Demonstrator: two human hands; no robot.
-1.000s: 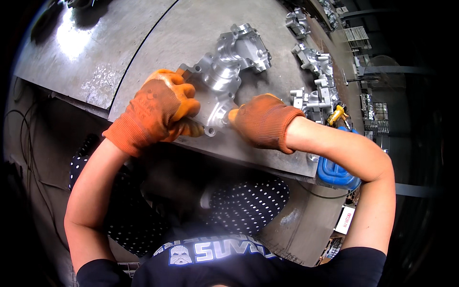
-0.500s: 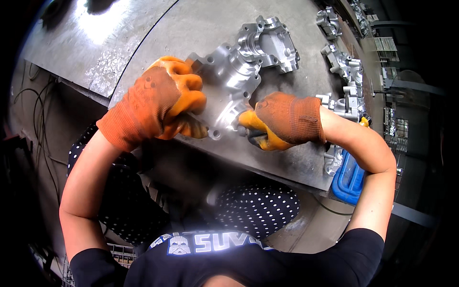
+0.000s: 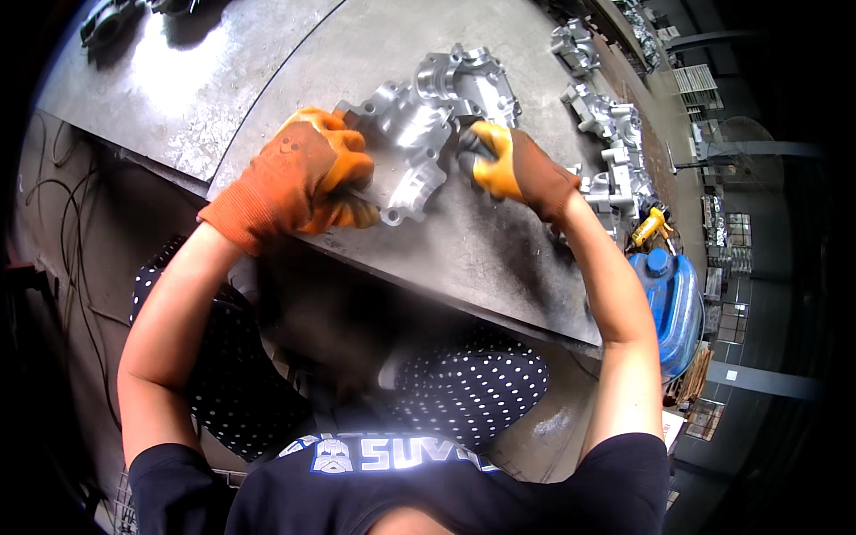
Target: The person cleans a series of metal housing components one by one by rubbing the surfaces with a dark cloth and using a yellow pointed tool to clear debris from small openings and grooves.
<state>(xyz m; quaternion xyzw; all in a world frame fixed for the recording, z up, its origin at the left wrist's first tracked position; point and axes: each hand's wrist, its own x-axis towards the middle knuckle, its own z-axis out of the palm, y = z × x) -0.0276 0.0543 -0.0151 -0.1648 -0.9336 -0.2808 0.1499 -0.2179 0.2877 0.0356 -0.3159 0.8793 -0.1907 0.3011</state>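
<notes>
A silvery metal casting [image 3: 415, 134] with bolt-hole lugs and a curved channel lies slantwise on the metal tabletop [image 3: 446, 254]. My left hand [image 3: 308, 174], in an orange glove, is closed around its left edge. My right hand [image 3: 522, 169], gloved the same way, is closed in a pinch beside the casting's right edge. Dark grey shows at those fingertips; whether it is a small thing or stained glove cannot be made out. A second casting [image 3: 486, 85], with a boxy hollow, sits against the far end of the first; I cannot tell if they are joined.
Several similar castings [image 3: 606, 116] line the table's right side. Beyond my right forearm are a yellow trigger-handled tool [image 3: 651, 226] and a blue plastic jug [image 3: 669, 299]. Dark round parts [image 3: 111, 22] stand at the far left. Cables [image 3: 71, 214] hang left of the table.
My right hand has moved from the casting's near end to farther along its right edge. My left hand keeps its hold. The whole view has shifted, bringing more of the blue jug into sight.
</notes>
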